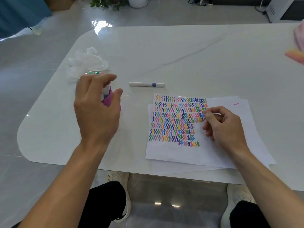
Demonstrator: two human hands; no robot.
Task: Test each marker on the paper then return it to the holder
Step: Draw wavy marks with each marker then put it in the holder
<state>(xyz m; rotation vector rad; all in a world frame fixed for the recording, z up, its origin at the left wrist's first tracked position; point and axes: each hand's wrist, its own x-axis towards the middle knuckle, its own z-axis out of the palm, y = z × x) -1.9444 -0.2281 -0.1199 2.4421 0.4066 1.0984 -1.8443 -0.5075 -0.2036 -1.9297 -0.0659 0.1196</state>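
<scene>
A pink marker holder (pixel 108 100) stands on the white table, mostly hidden behind my left hand (pixel 97 111). White markers (pixel 106 91) stick up from it, and several coloured caps (pixel 93 72) show beyond my fingers. My left hand hovers over the holder with fingers and thumb spread, gripping nothing that I can see. One white marker with a blue band (pixel 146 84) lies alone on the table, right of the holder. The paper (pixel 172 153), filled with rows of coloured zigzag strokes, lies to the right. My right hand (pixel 225 127) rests on it, fingers loosely curled, with no marker visible in it.
A crumpled white tissue (pixel 85 62) lies behind the holder. More sheets lie under the top paper and reach the near table edge (pixel 181 176). A blurred pink and orange object (pixel 296 55) sits at the far right edge. My knees and shoes are below the table.
</scene>
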